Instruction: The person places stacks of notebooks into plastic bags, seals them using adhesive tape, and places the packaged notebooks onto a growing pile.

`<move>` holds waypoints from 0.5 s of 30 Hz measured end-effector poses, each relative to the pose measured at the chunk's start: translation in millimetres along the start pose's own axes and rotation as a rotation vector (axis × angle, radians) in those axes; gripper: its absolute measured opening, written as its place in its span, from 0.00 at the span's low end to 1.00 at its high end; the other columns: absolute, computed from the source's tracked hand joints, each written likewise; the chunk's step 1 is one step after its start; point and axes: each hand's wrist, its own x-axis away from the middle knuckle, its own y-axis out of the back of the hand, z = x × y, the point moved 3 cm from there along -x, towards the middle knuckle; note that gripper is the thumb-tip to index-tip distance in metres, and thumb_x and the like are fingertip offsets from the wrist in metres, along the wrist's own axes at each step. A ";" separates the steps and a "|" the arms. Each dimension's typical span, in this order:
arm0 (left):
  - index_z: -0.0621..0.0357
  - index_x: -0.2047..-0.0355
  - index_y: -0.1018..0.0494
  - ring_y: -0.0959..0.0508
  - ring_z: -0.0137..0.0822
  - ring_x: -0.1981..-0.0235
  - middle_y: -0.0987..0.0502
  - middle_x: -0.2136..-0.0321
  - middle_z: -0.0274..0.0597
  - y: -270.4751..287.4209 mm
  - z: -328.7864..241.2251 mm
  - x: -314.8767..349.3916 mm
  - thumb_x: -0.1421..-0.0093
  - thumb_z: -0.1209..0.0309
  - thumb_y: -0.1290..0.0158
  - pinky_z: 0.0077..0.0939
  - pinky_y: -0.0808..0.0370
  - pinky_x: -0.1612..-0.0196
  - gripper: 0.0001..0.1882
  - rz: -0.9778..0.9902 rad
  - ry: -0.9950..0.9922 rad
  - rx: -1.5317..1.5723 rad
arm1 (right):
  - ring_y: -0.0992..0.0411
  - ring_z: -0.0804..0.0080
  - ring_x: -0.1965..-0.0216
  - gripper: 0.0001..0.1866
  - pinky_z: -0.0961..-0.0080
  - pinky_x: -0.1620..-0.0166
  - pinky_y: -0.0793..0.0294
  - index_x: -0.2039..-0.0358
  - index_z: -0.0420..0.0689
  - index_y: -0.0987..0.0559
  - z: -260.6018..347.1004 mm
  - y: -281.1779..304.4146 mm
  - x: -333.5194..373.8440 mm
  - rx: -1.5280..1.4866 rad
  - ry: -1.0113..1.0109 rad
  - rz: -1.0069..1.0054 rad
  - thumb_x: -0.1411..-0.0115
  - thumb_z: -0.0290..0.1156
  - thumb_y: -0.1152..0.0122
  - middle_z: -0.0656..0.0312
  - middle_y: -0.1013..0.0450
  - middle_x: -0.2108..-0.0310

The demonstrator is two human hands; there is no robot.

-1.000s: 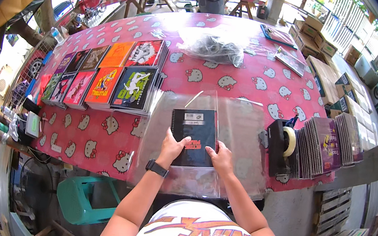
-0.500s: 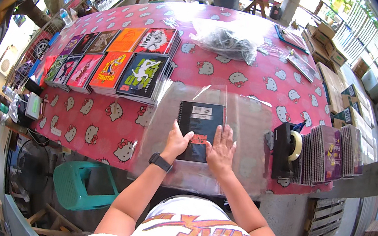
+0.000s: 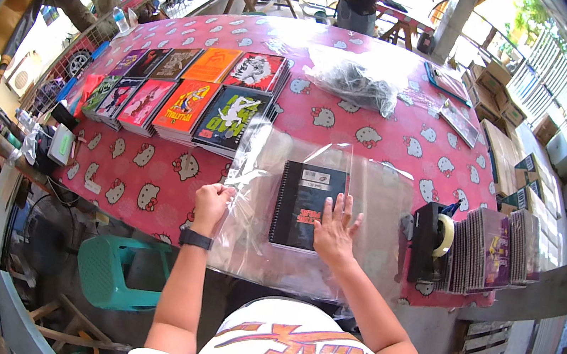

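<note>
In front of me a dark spiral-bound notebook with red lettering lies on a clear plastic sheet, its coil edge toward the left. My right hand rests flat on the notebook's right part, fingers spread. At the sheet's left edge, my left hand is closed, pinching the crinkled plastic. Beyond the notebook the sheet's far edge shows slight creases. A black tape dispenser holding a roll of clear tape stands to the right of the sheet.
Stacks of colourful notebooks stand at the left. More spiral notebooks stand upright at the right, beside the dispenser. A crumpled plastic bag lies farther back on the pink table. A green stool is below the front-left edge.
My left hand has left the notebook and moved left to the sheet's edge, gripping it. My right hand has shifted onto the notebook. The whole view has shifted slightly.
</note>
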 end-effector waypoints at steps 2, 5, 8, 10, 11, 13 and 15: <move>0.62 0.76 0.24 0.28 0.30 0.83 0.25 0.82 0.39 -5.3 -9.3 0.9 0.51 0.66 0.39 0.25 0.34 0.78 0.11 0.189 0.090 0.322 | 0.58 0.51 0.36 0.30 0.45 0.41 0.54 0.39 0.44 0.45 -0.8 7.4 -9.4 0.053 0.046 -0.070 0.41 0.38 0.52 0.52 0.55 0.36; 0.58 0.79 0.29 0.36 0.19 0.84 0.32 0.85 0.28 -29.4 -58.1 11.1 0.54 0.61 0.35 0.16 0.40 0.81 0.16 0.385 0.094 0.539 | 0.39 0.55 0.48 0.21 0.62 0.50 0.38 0.53 0.44 0.26 -4.9 12.2 -32.7 -0.610 0.348 0.023 0.46 0.41 0.43 0.50 0.36 0.49; 0.57 0.81 0.31 0.37 0.18 0.83 0.33 0.85 0.26 -68.0 -84.8 21.7 0.56 0.62 0.34 0.15 0.40 0.81 0.17 0.443 0.049 0.503 | 0.32 0.75 0.72 0.18 0.77 0.66 0.34 0.82 0.40 0.22 -4.5 29.5 -53.1 -0.900 0.000 0.052 0.47 0.43 0.38 0.61 0.29 0.77; 0.56 0.80 0.32 0.37 0.18 0.82 0.33 0.84 0.26 -94.3 -82.4 24.1 0.56 0.66 0.33 0.15 0.39 0.81 0.17 0.477 0.087 0.620 | 0.33 0.78 0.74 0.18 0.78 0.68 0.35 0.81 0.39 0.21 5.9 28.3 -59.0 -0.931 -0.097 0.176 0.47 0.42 0.39 0.62 0.29 0.77; 0.56 0.79 0.33 0.37 0.18 0.83 0.33 0.84 0.26 -100.5 -74.7 25.3 0.56 0.68 0.34 0.14 0.39 0.81 0.16 0.480 0.089 0.763 | 0.34 0.80 0.75 0.17 0.80 0.70 0.35 0.80 0.39 0.21 9.5 25.4 -59.2 -0.957 -0.192 0.301 0.47 0.42 0.39 0.63 0.28 0.78; 0.55 0.79 0.33 0.36 0.18 0.83 0.33 0.83 0.26 -96.0 -81.6 26.0 0.54 0.68 0.35 0.13 0.39 0.81 0.15 0.556 0.148 0.753 | 0.36 0.84 0.76 0.15 0.82 0.72 0.37 0.79 0.39 0.21 -8.0 12.9 -63.2 -1.036 -0.219 0.299 0.47 0.40 0.38 0.65 0.27 0.79; 0.54 0.79 0.33 0.35 0.18 0.83 0.34 0.83 0.25 -69.6 -86.6 27.9 0.53 0.69 0.36 0.12 0.39 0.81 0.14 0.621 0.223 0.732 | 0.34 0.83 0.74 0.12 0.82 0.70 0.36 0.77 0.39 0.21 -18.0 0.0 -63.8 -1.213 -0.246 0.347 0.48 0.37 0.38 0.65 0.27 0.77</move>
